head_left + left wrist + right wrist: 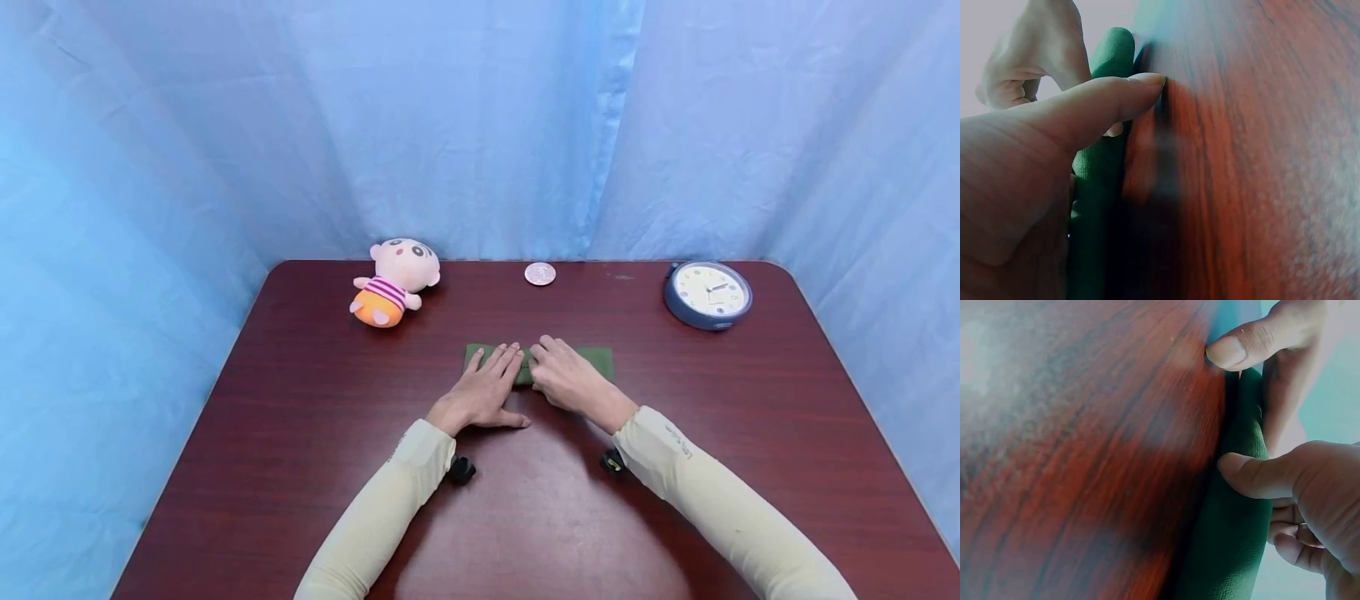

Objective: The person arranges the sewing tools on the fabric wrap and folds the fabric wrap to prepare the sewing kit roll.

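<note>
A long, flat green strip of what looks like folded cloth (597, 361) lies across the middle of the table. Its exact kind is not plain. My left hand (483, 396) rests on its left part, fingers spread and straight, with the thumb out beside the near edge. Just to the right, my right hand (567, 377) has its fingers curled and pinches the strip near its middle. In the right wrist view that thumb (1257, 476) presses on the near side of the green cloth (1229, 531). The hands cover much of the strip's top.
A plush doll (393, 283) with a striped top lies at the back left. A small round pale disc (540, 273) is near the far edge. At the back right stands a round blue clock (708, 294). Blue curtains (465, 125) hang behind the wooden table (315, 417).
</note>
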### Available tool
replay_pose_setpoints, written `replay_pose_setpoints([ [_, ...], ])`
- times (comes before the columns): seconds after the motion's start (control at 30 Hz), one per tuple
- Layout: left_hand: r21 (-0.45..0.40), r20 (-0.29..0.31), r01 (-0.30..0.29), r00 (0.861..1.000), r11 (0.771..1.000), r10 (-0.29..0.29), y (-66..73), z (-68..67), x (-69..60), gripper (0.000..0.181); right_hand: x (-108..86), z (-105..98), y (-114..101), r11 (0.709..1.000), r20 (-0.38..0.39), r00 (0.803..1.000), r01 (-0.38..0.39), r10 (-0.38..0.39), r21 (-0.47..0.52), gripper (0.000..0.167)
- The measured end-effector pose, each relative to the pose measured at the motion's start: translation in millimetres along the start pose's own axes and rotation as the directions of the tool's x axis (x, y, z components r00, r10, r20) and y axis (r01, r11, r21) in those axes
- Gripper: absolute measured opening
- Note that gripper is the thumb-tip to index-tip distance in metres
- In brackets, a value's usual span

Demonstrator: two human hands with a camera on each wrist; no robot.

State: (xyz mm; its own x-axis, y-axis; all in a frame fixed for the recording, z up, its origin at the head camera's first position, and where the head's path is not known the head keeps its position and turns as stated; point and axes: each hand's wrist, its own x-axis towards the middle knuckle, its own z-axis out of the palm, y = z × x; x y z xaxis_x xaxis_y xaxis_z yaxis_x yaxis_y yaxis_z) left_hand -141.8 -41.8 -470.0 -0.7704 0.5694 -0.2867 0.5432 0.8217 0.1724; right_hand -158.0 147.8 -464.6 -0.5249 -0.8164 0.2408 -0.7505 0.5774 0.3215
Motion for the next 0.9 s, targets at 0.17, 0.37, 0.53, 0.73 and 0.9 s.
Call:
replay_pose_setpoints([
  [0.17,0.007,0.006,0.004,1.000,1.000,-0.004,-0.5,0.3,0.2,0.109,0.4,1.9,0.0,1.000,0.017,1.000,0.010,-0.010,0.011,0.030],
  [0.37,0.009,0.019,0.005,1.000,1.000,-0.005,-0.4,-0.7,1.2,0.109,0.4,4.3,0.4,0.999,-0.017,0.999,0.037,-0.037,-0.004,0.025],
  [0.53,0.007,0.015,0.003,1.000,1.000,-0.003,0.4,-1.3,2.3,0.109,-2.2,3.4,2.4,1.000,-0.036,0.999,0.027,-0.026,0.011,0.026],
  [0.73,-0.009,0.004,0.005,1.000,1.000,-0.005,0.8,1.3,0.2,0.109,-9.4,2.9,4.4,0.991,0.031,0.997,-0.078,0.076,0.110,0.030],
  [0.9,-0.005,-0.035,0.014,0.999,1.000,-0.015,1.4,4.3,-1.8,0.108,-14.0,2.0,4.4,0.968,0.051,0.987,-0.158,0.151,0.195,0.035],
])
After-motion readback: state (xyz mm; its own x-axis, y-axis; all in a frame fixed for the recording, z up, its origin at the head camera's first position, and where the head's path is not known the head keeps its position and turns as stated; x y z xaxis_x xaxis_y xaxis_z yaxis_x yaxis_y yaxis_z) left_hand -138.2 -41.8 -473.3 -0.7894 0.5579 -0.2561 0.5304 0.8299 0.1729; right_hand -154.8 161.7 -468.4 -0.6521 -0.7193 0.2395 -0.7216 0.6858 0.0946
